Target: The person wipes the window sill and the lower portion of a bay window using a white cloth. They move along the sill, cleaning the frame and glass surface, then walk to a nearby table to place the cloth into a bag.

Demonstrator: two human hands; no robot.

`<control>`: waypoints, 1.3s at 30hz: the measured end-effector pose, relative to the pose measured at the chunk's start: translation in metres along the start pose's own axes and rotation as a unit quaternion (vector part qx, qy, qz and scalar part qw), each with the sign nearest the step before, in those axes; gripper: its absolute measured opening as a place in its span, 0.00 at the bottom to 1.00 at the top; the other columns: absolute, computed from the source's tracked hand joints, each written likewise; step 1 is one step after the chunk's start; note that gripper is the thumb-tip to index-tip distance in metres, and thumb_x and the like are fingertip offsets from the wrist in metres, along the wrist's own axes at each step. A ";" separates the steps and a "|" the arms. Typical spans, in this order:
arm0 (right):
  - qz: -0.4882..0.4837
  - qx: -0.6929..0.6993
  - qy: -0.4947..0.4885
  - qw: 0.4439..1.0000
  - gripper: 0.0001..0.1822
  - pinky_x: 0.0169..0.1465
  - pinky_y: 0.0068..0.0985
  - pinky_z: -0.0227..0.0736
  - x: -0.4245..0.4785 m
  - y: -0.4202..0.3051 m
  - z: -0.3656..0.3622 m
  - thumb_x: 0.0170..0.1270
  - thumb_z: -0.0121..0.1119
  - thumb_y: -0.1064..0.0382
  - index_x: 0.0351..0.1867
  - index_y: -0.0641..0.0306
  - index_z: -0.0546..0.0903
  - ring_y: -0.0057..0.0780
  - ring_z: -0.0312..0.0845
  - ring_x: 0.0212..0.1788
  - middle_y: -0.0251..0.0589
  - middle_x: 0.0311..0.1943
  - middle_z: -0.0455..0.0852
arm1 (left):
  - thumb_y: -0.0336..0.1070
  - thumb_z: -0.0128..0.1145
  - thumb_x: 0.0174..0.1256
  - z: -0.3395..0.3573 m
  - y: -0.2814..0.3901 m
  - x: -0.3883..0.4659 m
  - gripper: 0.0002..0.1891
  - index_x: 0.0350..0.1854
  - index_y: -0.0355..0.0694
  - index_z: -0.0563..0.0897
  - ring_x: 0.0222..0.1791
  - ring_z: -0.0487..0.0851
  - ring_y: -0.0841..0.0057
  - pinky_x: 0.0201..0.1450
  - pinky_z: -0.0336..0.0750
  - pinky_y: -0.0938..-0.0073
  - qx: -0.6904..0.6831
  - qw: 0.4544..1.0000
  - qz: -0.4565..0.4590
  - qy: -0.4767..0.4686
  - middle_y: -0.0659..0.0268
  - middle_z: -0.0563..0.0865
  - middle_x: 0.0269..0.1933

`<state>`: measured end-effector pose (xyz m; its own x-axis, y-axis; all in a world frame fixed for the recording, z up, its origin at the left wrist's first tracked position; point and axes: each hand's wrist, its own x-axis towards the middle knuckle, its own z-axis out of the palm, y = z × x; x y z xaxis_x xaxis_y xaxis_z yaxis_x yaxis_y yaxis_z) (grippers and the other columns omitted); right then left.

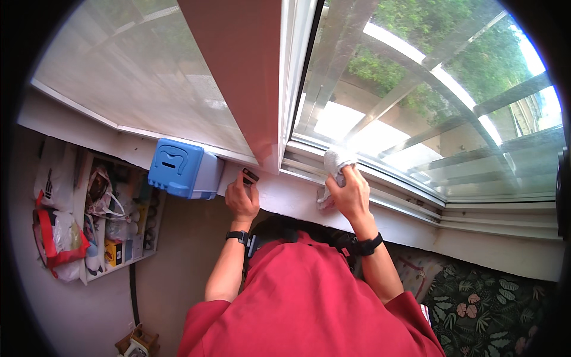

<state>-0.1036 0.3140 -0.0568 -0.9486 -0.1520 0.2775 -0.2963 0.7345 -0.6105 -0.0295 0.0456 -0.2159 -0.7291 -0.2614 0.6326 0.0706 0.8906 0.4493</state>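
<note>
My right hand (350, 192) grips a crumpled white cloth (340, 161). The cloth meets the bottom frame of the window pane (379, 107), and its loose end hangs over the sliding track (308, 172) onto the white sill (285, 192). Just left of the window post, my left hand (242, 201) is at the sill with thumb and index finger around a small dark object (250, 176). What that object is cannot be made out. A blue and white plastic box (176, 168) with a slot in its face stands on the sill, left of my left hand.
A reddish-brown panel (236, 67) rises beside the white window post (285, 89). Metal bars (419, 67) stand outside the glass. At lower left, a wall shelf (120, 263) holds bags and boxes, with a red bag (62, 259) at its side. Leaf-patterned fabric (482, 308) lies lower right.
</note>
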 end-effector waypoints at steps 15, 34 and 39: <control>0.008 -0.018 -0.068 0.998 0.18 0.43 0.45 0.77 0.009 0.007 -0.008 0.56 0.65 0.58 0.45 0.66 0.81 0.58 0.82 0.38 0.57 0.36 0.85 | 0.35 0.63 0.62 -0.003 0.004 0.001 0.31 0.69 0.36 0.72 0.47 0.81 0.50 0.53 0.74 0.51 -0.005 1.000 -0.016 -0.006 0.53 0.84 0.52; 0.021 0.022 -0.163 0.986 0.18 0.45 0.48 0.75 0.005 -0.002 -0.042 0.55 0.65 0.55 0.40 0.66 0.78 0.60 0.82 0.41 0.59 0.35 0.85 | 0.33 0.61 0.62 0.002 0.003 0.002 0.30 0.67 0.34 0.72 0.49 0.79 0.47 0.55 0.73 0.49 0.011 1.000 -0.018 -0.016 0.49 0.83 0.54; 0.106 -0.022 -0.096 0.989 0.17 0.45 0.48 0.76 0.005 0.011 -0.046 0.54 0.64 0.58 0.37 0.70 0.78 0.62 0.81 0.40 0.62 0.31 0.83 | 0.33 0.62 0.63 0.001 0.005 0.002 0.28 0.66 0.34 0.73 0.47 0.79 0.48 0.53 0.74 0.51 0.009 1.000 -0.014 -0.018 0.49 0.83 0.52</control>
<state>-0.1066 0.3517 -0.0282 -0.9939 -0.1105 -0.0017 -0.0869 0.7912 -0.6053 -0.0319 0.0495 -0.2130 -0.7542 -0.2734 0.5970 0.0374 0.8898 0.4548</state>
